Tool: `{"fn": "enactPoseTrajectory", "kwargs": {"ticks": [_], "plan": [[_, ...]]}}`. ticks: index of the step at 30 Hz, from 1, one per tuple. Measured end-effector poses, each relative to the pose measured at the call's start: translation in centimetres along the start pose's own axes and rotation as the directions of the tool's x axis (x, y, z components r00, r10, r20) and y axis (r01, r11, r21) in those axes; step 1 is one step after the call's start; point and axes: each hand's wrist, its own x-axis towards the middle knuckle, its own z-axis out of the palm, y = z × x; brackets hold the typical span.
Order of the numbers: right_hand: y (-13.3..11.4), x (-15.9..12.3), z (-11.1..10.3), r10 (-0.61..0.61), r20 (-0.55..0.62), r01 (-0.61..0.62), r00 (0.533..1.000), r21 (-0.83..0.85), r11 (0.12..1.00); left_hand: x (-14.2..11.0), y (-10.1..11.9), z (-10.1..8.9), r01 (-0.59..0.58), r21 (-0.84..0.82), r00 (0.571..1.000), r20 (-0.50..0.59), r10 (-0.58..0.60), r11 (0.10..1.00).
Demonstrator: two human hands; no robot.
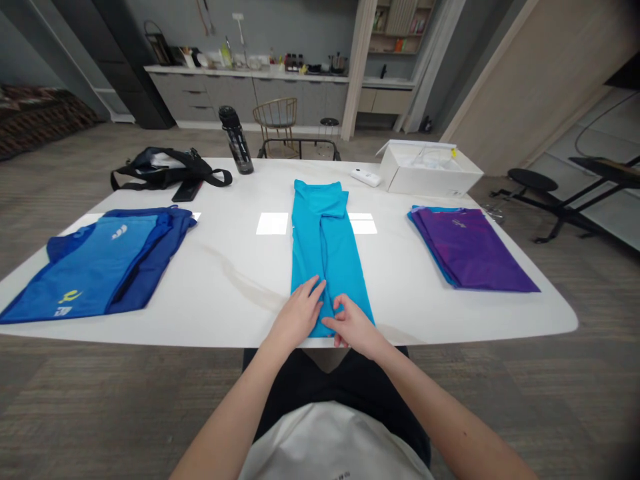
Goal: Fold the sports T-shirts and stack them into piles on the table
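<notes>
A turquoise garment (324, 247) lies folded into a long narrow strip down the middle of the white table (235, 280), running from the far side to the near edge. My left hand (298, 313) rests flat on its near end, fingers stretched out. My right hand (351, 325) is beside it at the near right corner of the strip, fingers curled and pinching the cloth's edge.
A stack of blue shirts (100, 263) lies at the left, a folded purple stack (470, 248) at the right. At the far side stand a black bottle (237, 140), a black bag (167, 168), a phone (187, 191), a white remote (366, 177) and an open white box (427, 168).
</notes>
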Motion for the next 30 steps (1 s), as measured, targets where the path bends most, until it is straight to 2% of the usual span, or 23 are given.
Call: {"fn": "enactPoseTrajectory", "kwargs": {"ticks": [4,8,12,16,20,23,25,30], "plan": [[-0.4,-0.4,-0.5,-0.068,0.035,0.069,0.997,-0.028,0.997,-0.6,0.1,0.3,0.056,-0.026,0.996,-0.063,-0.057,0.998],[0.3,-0.1,-1.1,0.000,0.053,0.009,0.999,-0.171,0.985,-1.4,0.0,0.9,0.152,0.066,0.986,-0.081,-0.147,0.986],[0.9,-0.2,-1.2,0.030,0.060,-0.007,0.998,-0.365,0.931,-2.6,-0.1,0.5,0.108,0.207,0.994,-0.038,-0.103,0.972],[0.3,-0.6,-1.2,-0.064,0.018,0.064,0.998,-0.523,0.850,-4.2,0.1,-1.7,-0.035,0.215,0.995,0.096,0.014,0.976],[-0.7,-0.6,-1.2,-0.133,-0.003,0.095,0.991,-0.686,0.721,-5.0,0.2,-3.0,-0.127,0.178,0.978,0.186,0.093,0.976],[-1.2,-0.4,-1.1,-0.197,0.016,0.139,0.980,-0.765,0.628,-5.0,0.1,-2.9,-0.154,0.192,0.974,0.194,0.116,0.969],[-1.2,-0.6,-1.0,-0.260,0.064,0.211,0.963,-0.779,0.590,-5.0,0.3,-2.7,-0.151,0.224,0.978,0.175,0.113,0.963],[0.3,-1.4,-0.9,-0.451,0.171,0.404,0.876,-0.771,0.493,-5.7,0.6,-2.8,-0.134,0.190,0.982,0.155,0.105,0.973]]}}
